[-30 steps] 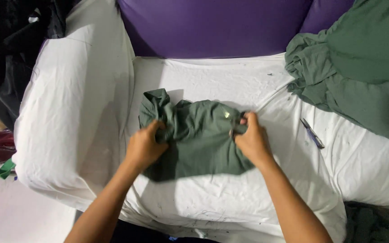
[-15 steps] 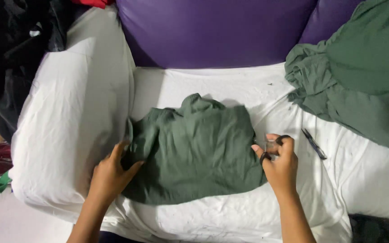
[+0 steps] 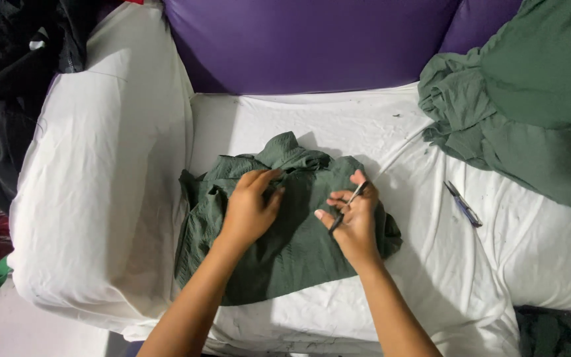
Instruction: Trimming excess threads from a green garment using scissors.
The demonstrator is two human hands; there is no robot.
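A crumpled green garment point(image 3: 285, 251) lies on the white-sheeted seat point(image 3: 338, 125) in front of me. My left hand point(image 3: 249, 208) rests flat on its upper middle, fingers pointing toward the collar bunch. My right hand point(image 3: 351, 221) sits on the garment's right side and grips a thin dark tool point(image 3: 346, 206) that looks like a small thread cutter, its tip pointing up and right. The two hands are close together, a few centimetres apart.
A small blue-handled snipper point(image 3: 462, 203) lies on the sheet to the right. A large pile of green fabric point(image 3: 530, 106) fills the upper right. A purple backrest point(image 3: 312, 39) stands behind; a white-covered armrest point(image 3: 94, 185) is at left, with dark clothes point(image 3: 8, 73) beyond.
The garment was spread out wider from a folded bundle. Both hands then moved inward onto it, the right one now holding the thin dark tool over the fabric.
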